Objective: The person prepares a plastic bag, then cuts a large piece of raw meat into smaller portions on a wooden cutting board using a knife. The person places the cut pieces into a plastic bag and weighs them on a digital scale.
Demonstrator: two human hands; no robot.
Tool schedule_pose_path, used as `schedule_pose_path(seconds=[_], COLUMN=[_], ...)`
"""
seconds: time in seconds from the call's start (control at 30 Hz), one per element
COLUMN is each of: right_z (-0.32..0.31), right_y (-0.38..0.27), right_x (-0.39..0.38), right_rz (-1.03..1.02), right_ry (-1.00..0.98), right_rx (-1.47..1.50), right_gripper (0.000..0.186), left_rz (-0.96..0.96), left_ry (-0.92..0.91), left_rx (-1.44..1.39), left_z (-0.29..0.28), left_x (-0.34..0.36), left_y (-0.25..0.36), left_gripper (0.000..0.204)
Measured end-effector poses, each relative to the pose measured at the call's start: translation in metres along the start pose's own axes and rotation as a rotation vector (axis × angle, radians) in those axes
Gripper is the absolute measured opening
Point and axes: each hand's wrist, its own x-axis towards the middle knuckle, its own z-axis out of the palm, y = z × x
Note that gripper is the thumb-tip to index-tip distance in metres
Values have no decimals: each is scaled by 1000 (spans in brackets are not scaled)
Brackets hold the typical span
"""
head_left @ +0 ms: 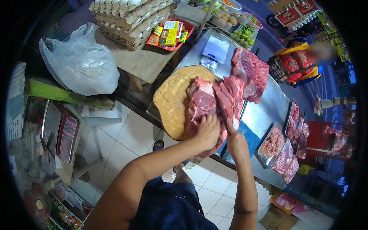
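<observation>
A large piece of raw meat (203,101) lies on a thick round wooden chopping board (170,101). My left hand (209,131) presses on the near part of it, fingers curled against the flesh. In my right hand (237,143) is a knife (222,110), its blade pointing away from me and set between this piece and a second slab (231,96) on its right. Whether the two pieces still join underneath is hidden. A ribbed slab of meat (253,73) lies just beyond, on the metal tabletop (264,115).
Trays of ground meat (273,143) and cut meat (295,119) stand on the right. Stacked egg trays (130,23), a red tray of packets (170,34) and a white plastic bag (82,61) sit at the left. A red scale (68,134) is lower left. Another person (295,61) is beyond the table.
</observation>
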Motion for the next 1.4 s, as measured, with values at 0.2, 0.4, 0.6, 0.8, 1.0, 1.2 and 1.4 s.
schedule_pose_path(seconds=[0.2, 0.4, 0.6, 0.8, 1.0, 1.2, 1.4], right_z=[34, 47, 62, 60, 75, 70, 88], right_y=[15, 17, 28, 59, 42, 65, 69], right_x=[-55, -37, -17, -80, -8, -84, -46], right_rz=[-112, -109, -173, -128, -301, -78, -224], right_ry=[151, 143, 167, 170, 332, 109, 266], right_rx=[9, 32, -8, -20, 142, 72, 111], right_gripper=[67, 73, 76, 76, 76, 68, 76], left_rz=[61, 32, -56, -7, -58, 1, -60], left_ry=[173, 201, 219, 168, 201, 154, 217], left_rx=[72, 62, 88, 118, 190, 183, 234], left_z=[16, 15, 12, 19, 22, 20, 28], left_x=[-22, -22, -24, -22, -25, -22, -25], left_y=[-6, -1, -5, 1, 1, 2, 8], left_gripper=[92, 92, 96, 97, 97, 96, 96])
